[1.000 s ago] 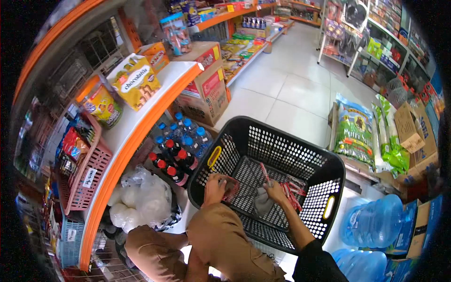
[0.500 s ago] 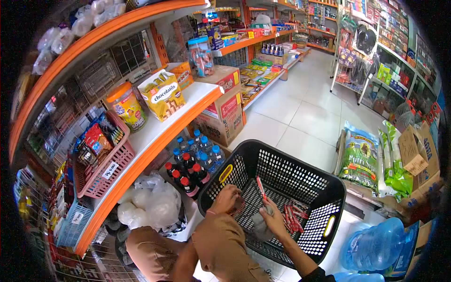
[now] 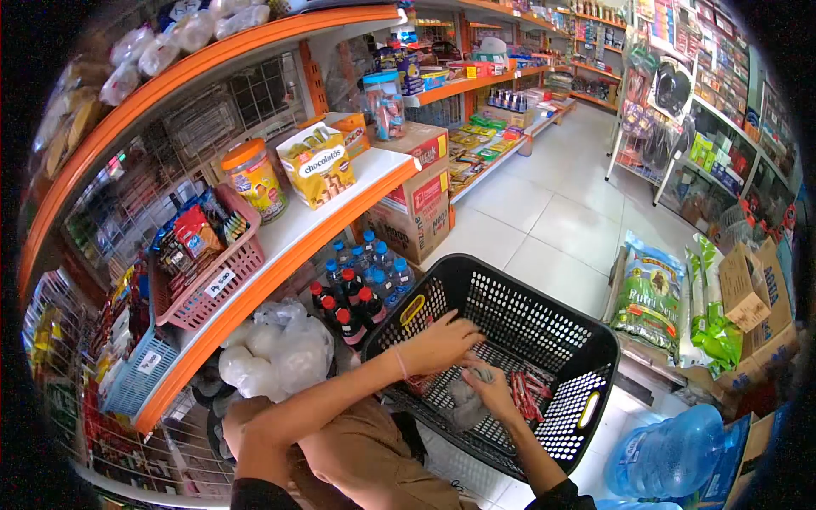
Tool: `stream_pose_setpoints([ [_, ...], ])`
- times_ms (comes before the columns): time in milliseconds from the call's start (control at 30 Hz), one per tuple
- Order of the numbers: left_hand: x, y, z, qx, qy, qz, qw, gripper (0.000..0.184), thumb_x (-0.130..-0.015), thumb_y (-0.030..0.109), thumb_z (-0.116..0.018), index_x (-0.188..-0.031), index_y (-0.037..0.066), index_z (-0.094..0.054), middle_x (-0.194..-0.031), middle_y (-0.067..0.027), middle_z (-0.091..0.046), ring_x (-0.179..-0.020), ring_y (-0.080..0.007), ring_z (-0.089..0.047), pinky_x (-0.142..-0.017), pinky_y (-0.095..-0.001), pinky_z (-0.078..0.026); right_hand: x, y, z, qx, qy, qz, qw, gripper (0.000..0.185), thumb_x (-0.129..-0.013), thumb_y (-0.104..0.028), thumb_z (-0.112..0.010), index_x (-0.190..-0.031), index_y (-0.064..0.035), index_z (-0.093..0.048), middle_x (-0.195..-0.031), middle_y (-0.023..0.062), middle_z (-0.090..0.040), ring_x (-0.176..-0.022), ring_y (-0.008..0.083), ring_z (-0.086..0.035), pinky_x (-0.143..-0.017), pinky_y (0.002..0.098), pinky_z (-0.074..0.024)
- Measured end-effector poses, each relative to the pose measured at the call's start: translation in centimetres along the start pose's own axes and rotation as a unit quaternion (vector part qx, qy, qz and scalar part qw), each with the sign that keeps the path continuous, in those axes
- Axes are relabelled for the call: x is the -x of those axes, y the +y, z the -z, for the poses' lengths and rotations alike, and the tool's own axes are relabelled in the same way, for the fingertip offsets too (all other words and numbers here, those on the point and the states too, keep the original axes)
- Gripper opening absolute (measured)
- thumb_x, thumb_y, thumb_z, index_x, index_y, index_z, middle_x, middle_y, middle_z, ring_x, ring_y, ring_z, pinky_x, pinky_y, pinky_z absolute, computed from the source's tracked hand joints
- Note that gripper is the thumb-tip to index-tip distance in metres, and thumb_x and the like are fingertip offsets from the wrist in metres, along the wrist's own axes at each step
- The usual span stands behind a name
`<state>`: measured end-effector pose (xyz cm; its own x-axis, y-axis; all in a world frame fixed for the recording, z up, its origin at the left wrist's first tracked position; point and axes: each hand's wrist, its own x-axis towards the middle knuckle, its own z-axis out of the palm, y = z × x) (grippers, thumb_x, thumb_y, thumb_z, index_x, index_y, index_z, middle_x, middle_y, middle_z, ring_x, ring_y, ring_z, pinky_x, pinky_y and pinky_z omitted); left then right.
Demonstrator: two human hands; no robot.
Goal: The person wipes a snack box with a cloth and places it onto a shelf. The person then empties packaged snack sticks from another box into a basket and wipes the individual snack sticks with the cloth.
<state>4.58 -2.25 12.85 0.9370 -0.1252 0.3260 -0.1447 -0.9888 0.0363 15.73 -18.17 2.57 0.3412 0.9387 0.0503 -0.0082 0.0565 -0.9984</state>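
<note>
A black perforated basket (image 3: 544, 314) with yellow-rimmed handles stands before my knees. Reaching over its left side, my left hand (image 3: 444, 340) has its fingers partly spread above the basket, close to my right hand. My right hand (image 3: 490, 387) is closed round a grey cloth (image 3: 466, 406), which hangs down inside the basket. Red-and-white sachets (image 3: 529, 395) lie on the basket floor to the right of that hand. More reddish packets (image 3: 418, 384) show in part beneath my left forearm.
Left of the basket are bottles with red and blue caps (image 3: 350, 308) and a bag of white round items (image 3: 280, 353). An orange-edged shelf (image 3: 340, 212) holds a pink basket (image 3: 212, 285). To the right stand a rice sack (image 3: 648, 293) and a blue water jug (image 3: 667, 455).
My left hand has moved right from the basket's left side towards my right hand. The red-and-white stick seen upright at my right hand no longer shows there. The view has tilted up.
</note>
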Motion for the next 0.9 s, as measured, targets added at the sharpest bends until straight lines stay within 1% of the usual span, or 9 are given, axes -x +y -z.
stream_pose_setpoints([
  [100, 3.7, 1.2, -0.2, -0.058, -0.112, 0.018, 0.992, 0.047, -0.087, 0.024, -0.063, -0.13, 0.006, -0.054, -0.113, -0.0082, -0.061, -0.113, -0.0238, -0.056, -0.104, -0.0456, -0.037, 0.7, -2.1, 0.0, -0.083, -0.013, -0.051, 0.995, 0.032, -0.093, -0.02, -0.065, -0.116, 0.0024, -0.068, -0.119, 0.0079, -0.066, -0.111, 0.0164, -0.058, -0.1, 0.0307, -0.0416],
  [200, 6.4, 1.6, -0.8, -0.072, -0.138, 0.039, 0.987, 0.057, -0.084, 0.021, -0.065, -0.136, 0.006, -0.048, -0.112, -0.0073, -0.061, -0.113, -0.0236, -0.057, -0.104, -0.0456, -0.037, 0.6, -2.3, 0.1, -0.116, -0.035, -0.051, 0.991, 0.029, -0.094, -0.021, -0.064, -0.112, 0.0013, -0.07, -0.108, 0.0057, -0.066, -0.1, 0.0144, -0.058, -0.093, 0.0288, -0.0436],
  [233, 7.1, 1.7, -1.0, -0.085, -0.091, 0.025, 0.992, 0.066, -0.078, 0.018, -0.069, -0.138, 0.006, -0.045, -0.11, -0.008, -0.061, -0.107, -0.0237, -0.06, -0.099, -0.0417, -0.043, 0.7, -2.3, 0.0, -0.12, -0.04, -0.046, 0.991, 0.026, -0.095, -0.02, -0.063, -0.111, -0.0001, -0.07, -0.101, 0.0029, -0.065, -0.093, 0.012, -0.057, -0.087, 0.0271, -0.0442],
  [333, 8.0, 1.8, -1.2, -0.029, -0.151, 0.065, 0.986, 0.063, -0.087, 0.016, -0.06, -0.145, 0.009, -0.038, -0.118, -0.0107, -0.06, -0.104, -0.0251, -0.063, -0.085, -0.0399, -0.052, 0.8, -2.2, -0.6, -0.123, -0.041, -0.033, 0.991, 0.024, -0.095, -0.02, -0.063, -0.108, -0.0023, -0.072, -0.093, -0.0003, -0.064, -0.085, 0.0095, -0.056, -0.079, 0.0249, -0.0445],
  [367, 8.4, 1.5, -1.0, 0.012, -0.119, 0.056, 0.991, 0.062, -0.087, 0.015, -0.061, -0.144, 0.007, -0.037, -0.121, -0.0135, -0.059, -0.096, -0.0294, -0.066, -0.072, -0.0398, -0.056, 0.8, -2.1, -0.6, -0.13, -0.043, -0.037, 0.99, 0.024, -0.095, -0.021, -0.063, -0.108, -0.0024, -0.072, -0.093, -0.0003, -0.064, -0.085, 0.0094, -0.056, -0.079, 0.0249, -0.0447],
  [500, 8.5, 2.3, 0.0, 0.029, -0.104, 0.089, 0.99, 0.054, -0.091, 0.014, -0.058, -0.142, 0.009, -0.04, -0.117, -0.0148, -0.061, -0.083, -0.0307, -0.069, -0.06, -0.0408, -0.057, 0.7, -1.5, -0.9, -0.141, -0.026, -0.052, 0.988, 0.026, -0.094, -0.022, -0.066, -0.109, -0.0028, -0.072, -0.089, -0.0011, -0.065, -0.081, 0.0095, -0.057, -0.077, 0.0253, -0.046],
  [600, 8.9, 2.5, 0.1, 0.003, -0.085, 0.072, 0.994, 0.054, -0.091, 0.014, -0.057, -0.142, 0.01, -0.04, -0.11, -0.014, -0.064, -0.083, -0.0299, -0.069, -0.058, -0.0397, -0.057, 0.7, -0.6, -1.0, -0.145, -0.012, -0.077, 0.986, 0.026, -0.093, -0.022, -0.067, -0.107, -0.0011, -0.073, -0.088, -0.0006, -0.066, -0.081, 0.0106, -0.059, -0.077, 0.0259, -0.0476],
  [667, 9.1, 2.5, 0.2, 0.019, -0.131, 0.09, 0.987, 0.053, -0.092, 0.013, -0.056, -0.142, 0.009, -0.04, -0.111, -0.0147, -0.065, -0.085, -0.0299, -0.07, -0.057, -0.0393, -0.056, 0.9, -0.1, -1.0, -0.156, -0.005, -0.109, 0.982, 0.027, -0.093, -0.023, -0.067, -0.106, -0.0001, -0.072, -0.09, 0.0003, -0.067, -0.082, 0.011, -0.06, -0.077, 0.0261, -0.0483],
  [900, 9.2, 2.5, 0.4, 0.09, -0.184, 0.114, 0.972, 0.056, -0.089, 0.012, -0.057, -0.142, 0.009, -0.041, -0.112, -0.0185, -0.066, -0.09, -0.0332, -0.069, -0.06, -0.045, -0.057, 1.2, -1.5, -1.7, -0.16, -0.022, -0.078, 0.984, 0.027, -0.092, -0.021, -0.067, -0.105, 0.0015, -0.071, -0.099, 0.0047, -0.071, -0.087, 0.0125, -0.063, -0.083, 0.0272, -0.0496],
])
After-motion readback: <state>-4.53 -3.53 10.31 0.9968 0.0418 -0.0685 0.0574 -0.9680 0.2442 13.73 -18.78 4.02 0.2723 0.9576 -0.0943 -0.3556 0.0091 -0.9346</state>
